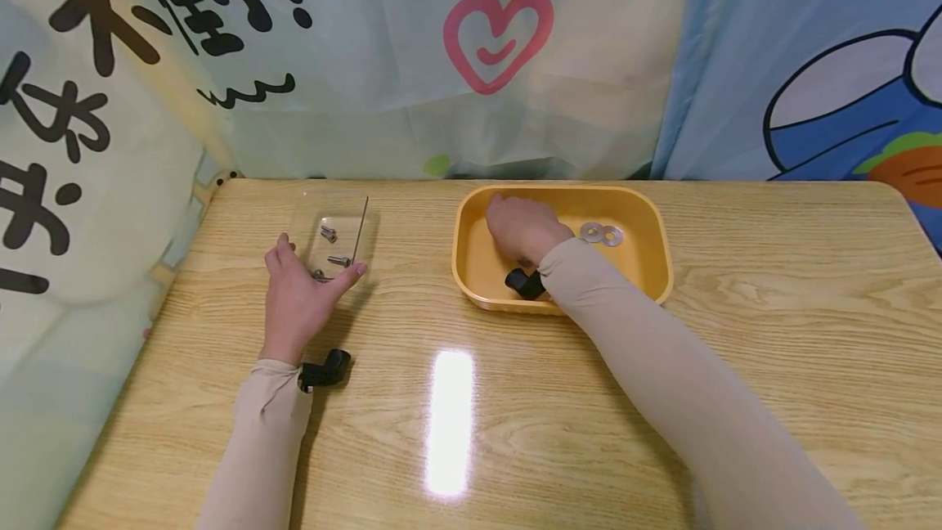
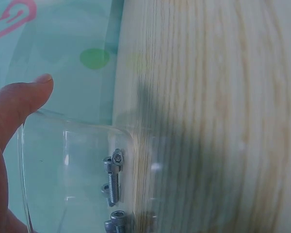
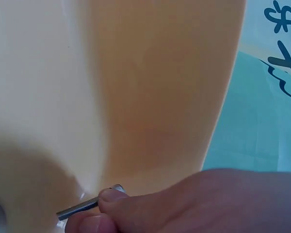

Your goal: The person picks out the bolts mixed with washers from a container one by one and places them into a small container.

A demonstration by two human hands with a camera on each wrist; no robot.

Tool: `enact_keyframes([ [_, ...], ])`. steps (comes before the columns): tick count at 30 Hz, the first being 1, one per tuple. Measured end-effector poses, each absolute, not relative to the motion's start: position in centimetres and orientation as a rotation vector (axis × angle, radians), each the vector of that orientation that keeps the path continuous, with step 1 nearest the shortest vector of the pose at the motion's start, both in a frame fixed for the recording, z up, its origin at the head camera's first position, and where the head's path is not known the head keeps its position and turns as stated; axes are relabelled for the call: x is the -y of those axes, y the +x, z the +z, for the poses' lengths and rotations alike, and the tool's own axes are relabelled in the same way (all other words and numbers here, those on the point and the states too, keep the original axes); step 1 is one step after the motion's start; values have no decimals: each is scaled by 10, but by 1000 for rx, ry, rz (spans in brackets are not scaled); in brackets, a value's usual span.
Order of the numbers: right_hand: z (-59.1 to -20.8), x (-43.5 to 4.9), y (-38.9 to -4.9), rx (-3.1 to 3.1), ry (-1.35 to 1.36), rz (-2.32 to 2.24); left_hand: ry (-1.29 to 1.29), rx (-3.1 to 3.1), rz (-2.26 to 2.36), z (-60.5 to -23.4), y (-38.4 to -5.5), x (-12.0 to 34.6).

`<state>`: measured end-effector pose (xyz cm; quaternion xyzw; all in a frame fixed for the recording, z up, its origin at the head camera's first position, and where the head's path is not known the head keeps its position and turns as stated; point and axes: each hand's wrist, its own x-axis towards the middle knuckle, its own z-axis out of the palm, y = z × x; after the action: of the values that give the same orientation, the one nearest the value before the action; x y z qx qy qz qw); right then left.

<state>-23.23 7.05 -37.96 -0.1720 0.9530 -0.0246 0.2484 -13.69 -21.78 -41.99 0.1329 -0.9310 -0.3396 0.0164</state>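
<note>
At the left, my left hand [image 1: 302, 293] grips the near end of a clear plastic box [image 1: 342, 215], with the thumb at one side and the fingers at the other. Inside the box lie several silver socket-head bolts [image 1: 340, 261], whose threads show in the left wrist view. My right hand [image 1: 526, 227] reaches down into a yellow tray [image 1: 661, 268]. Between its thumb and finger it pinches a metal bolt [image 3: 77, 208], which the hand hides in the head view. Two flat washers [image 1: 591, 231] lie in the tray, right of this hand.
Both containers stand on a wood-grain table [image 1: 412, 399], near its back edge. Behind rises a printed cloth [image 1: 589, 64] with a pink heart. A black wrist device [image 1: 327, 368] sits on the left wrist, and another [image 1: 524, 283] on the right.
</note>
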Motion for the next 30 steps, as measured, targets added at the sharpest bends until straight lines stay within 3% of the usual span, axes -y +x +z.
enact_keyframes([
  [30, -348, -54, -212, -2640, -593, -254, 391, 2900, -1055, -419, -136, 218],
])
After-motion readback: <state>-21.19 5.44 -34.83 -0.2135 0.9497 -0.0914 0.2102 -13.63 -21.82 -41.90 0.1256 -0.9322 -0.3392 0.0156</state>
